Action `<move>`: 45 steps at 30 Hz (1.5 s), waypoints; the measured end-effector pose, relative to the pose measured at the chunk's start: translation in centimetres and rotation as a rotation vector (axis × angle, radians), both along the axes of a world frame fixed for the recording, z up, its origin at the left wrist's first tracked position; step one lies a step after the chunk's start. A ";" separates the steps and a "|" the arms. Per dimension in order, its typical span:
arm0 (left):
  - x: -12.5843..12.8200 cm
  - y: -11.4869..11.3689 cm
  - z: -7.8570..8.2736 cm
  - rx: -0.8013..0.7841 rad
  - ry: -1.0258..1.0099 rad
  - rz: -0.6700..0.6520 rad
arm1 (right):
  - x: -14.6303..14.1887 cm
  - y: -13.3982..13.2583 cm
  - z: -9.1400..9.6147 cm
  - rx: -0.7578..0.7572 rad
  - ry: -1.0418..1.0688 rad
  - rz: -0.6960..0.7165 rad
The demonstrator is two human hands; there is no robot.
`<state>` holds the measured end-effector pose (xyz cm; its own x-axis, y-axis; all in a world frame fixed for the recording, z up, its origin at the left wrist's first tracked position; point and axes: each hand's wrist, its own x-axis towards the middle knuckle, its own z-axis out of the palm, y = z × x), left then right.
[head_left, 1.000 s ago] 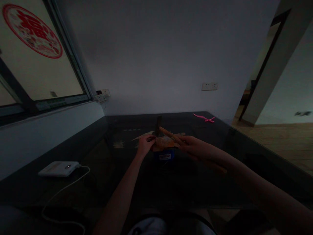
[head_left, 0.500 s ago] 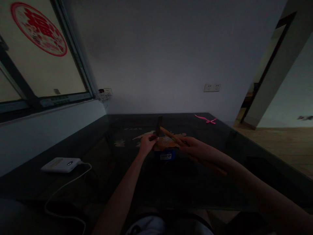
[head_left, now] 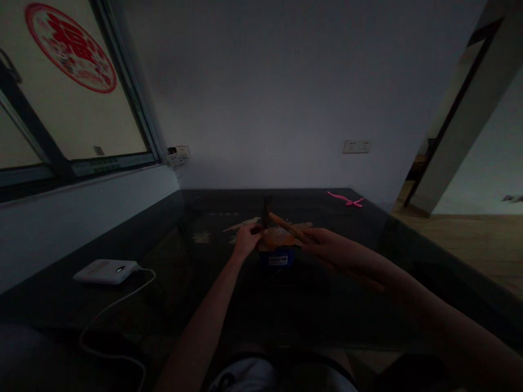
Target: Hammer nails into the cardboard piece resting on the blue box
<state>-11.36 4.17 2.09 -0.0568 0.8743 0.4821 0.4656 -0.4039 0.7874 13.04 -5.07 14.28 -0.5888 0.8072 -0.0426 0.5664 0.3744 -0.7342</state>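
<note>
My right hand is closed around the wooden handle of a hammer. Its dark head stands upright above a blue box, close to my left fingertips. On the box lies an orange-brown piece that looks partly shiny, its kind unclear in the dim light. My left hand is at the piece's left edge with fingers pinched together. Whatever is between them is too small and dark to make out. The tail of the handle shows below my right forearm.
A white power bank with a white cable lies on the dark glossy table at left. A pink ribbon rests near the far right corner. Behind the table stands a wall with sockets; a window is at left.
The whole view has shifted slightly, so things appear a little further right. Both hands keep their grips, and the hammer head stays just above the box.
</note>
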 end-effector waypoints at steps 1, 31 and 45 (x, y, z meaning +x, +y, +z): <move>0.0 0.1 -0.1 -0.004 -0.007 -0.015 | 0.0 -0.1 0.1 -0.020 0.003 0.004; 0.0 -0.1 0.0 0.004 0.006 -0.008 | 0.0 -0.5 0.0 -0.004 0.006 -0.032; 0.1 -0.2 0.3 -0.019 -0.021 -0.025 | 0.2 -0.4 -0.7 0.018 0.035 -0.036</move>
